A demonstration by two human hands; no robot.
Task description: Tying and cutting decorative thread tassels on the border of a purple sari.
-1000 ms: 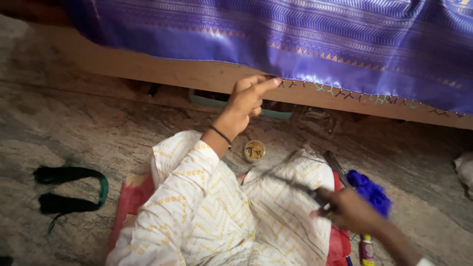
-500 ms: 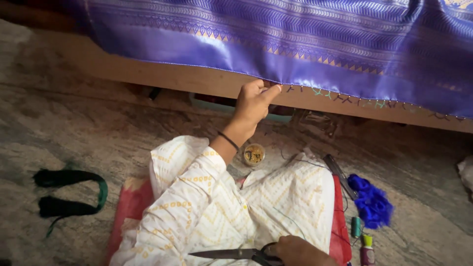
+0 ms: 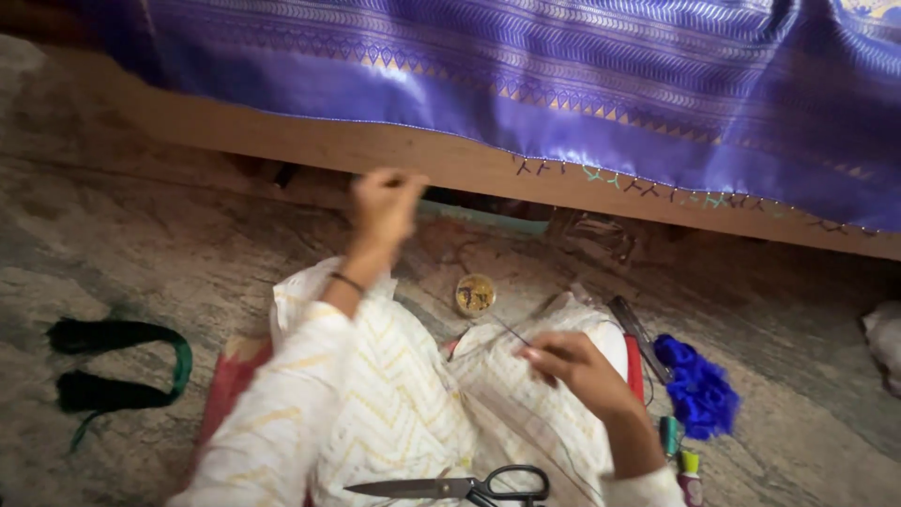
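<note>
— two hands, one thread job: what is your right hand (image 3: 574,368) doing?
— your right hand rests on your lap over the white patterned cloth (image 3: 394,413), fingers pinched together on a thin needle (image 3: 511,330) that points up and left. your left hand (image 3: 383,202) is raised near the lower edge of the purple sari (image 3: 582,84), fingertips closed in a pinch; it is blurred, so you cannot tell whether a thread sits between them.

— where does the sari lie?
— it drapes over a wooden bed frame (image 3: 375,150) across the top of the view, its hem hanging just above your left hand, with small thread knots (image 3: 648,183) showing along the edge to the right.

— and around your lap?
— black-handled scissors (image 3: 460,487) lie on the cloth at the bottom, blades pointing left, untouched. a small round tin (image 3: 475,294) sits on the floor between your knees. a bunch of blue thread (image 3: 696,387) lies just right of your knee, with small spools (image 3: 678,451) below it. a red mat (image 3: 230,394) shows under you. a dark green band (image 3: 117,366) lies on the stone floor (image 3: 141,253), well apart to your left.
</note>
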